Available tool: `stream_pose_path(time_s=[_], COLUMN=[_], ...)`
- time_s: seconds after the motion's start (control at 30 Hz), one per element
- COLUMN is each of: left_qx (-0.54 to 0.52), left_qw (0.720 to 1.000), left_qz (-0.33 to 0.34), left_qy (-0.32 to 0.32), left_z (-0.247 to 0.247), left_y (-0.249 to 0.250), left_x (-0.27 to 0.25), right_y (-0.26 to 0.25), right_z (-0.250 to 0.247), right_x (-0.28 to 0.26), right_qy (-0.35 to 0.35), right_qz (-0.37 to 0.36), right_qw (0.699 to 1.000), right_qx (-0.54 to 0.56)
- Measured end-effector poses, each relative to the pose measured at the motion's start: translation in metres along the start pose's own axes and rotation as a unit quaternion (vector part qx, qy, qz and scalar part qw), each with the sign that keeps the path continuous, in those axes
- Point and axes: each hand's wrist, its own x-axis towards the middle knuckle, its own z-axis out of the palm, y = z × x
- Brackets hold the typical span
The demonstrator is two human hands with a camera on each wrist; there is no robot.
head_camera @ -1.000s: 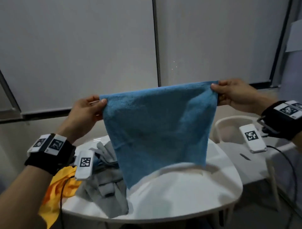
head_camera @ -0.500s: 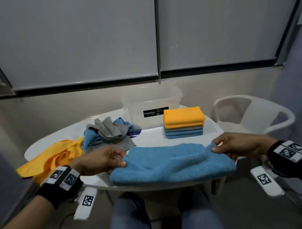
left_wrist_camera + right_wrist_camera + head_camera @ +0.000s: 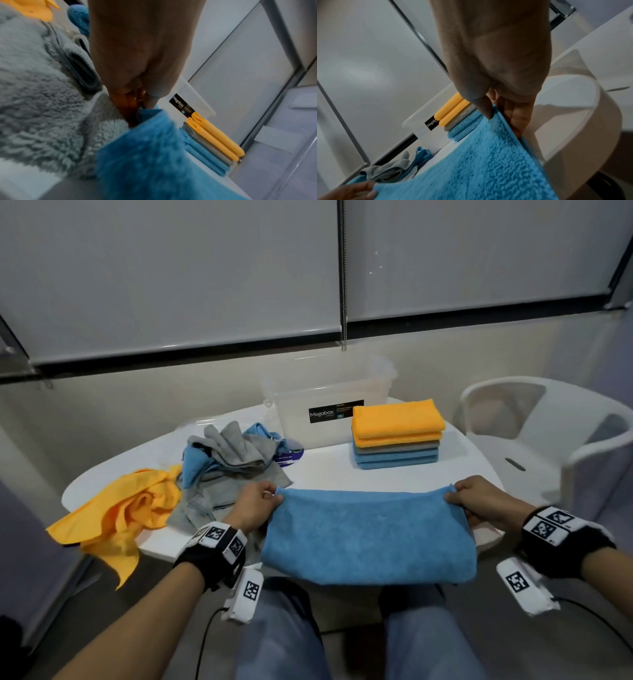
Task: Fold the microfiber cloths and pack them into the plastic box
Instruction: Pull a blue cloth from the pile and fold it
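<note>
A blue microfiber cloth [image 3: 368, 537] lies doubled over at the near edge of the white table [image 3: 329, 474], its lower part hanging past the rim. My left hand [image 3: 255, 505] pinches its far left corner [image 3: 147, 112], and my right hand [image 3: 479, 501] pinches the far right corner [image 3: 494, 115]. Behind it stands a stack of folded cloths [image 3: 397, 433], orange over grey over blue. The clear plastic box [image 3: 329, 405] with a black label stands at the back of the table.
A heap of unfolded grey and blue cloths [image 3: 233, 457] lies left of centre, with a crumpled orange cloth [image 3: 126, 515] spilling over the left edge. A white plastic chair [image 3: 548, 433] stands to the right. My knees [image 3: 284, 638] are under the table.
The blue cloth was held up spread in the air; it has come down onto the table folded in half, and both hands now hold its far corners low.
</note>
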Motion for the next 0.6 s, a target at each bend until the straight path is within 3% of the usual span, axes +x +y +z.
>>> stream_pose_path(time_s=[0.23,0.6], left_qx=[0.154,0.203], left_qw=[0.988,0.979], left_qz=[0.006,-0.033], left_qy=[0.017,0.009], left_z=[0.014,0.020], left_y=[-0.002,-0.008], left_x=[0.024,0.041], right_y=[0.008,0.009], right_z=[0.002,0.012], right_x=[0.005,0.012], right_qy=[0.075,0.108], right_qz=[-0.020,-0.019], right_qw=[0.991,0.977], right_qx=[-0.109,-0.185])
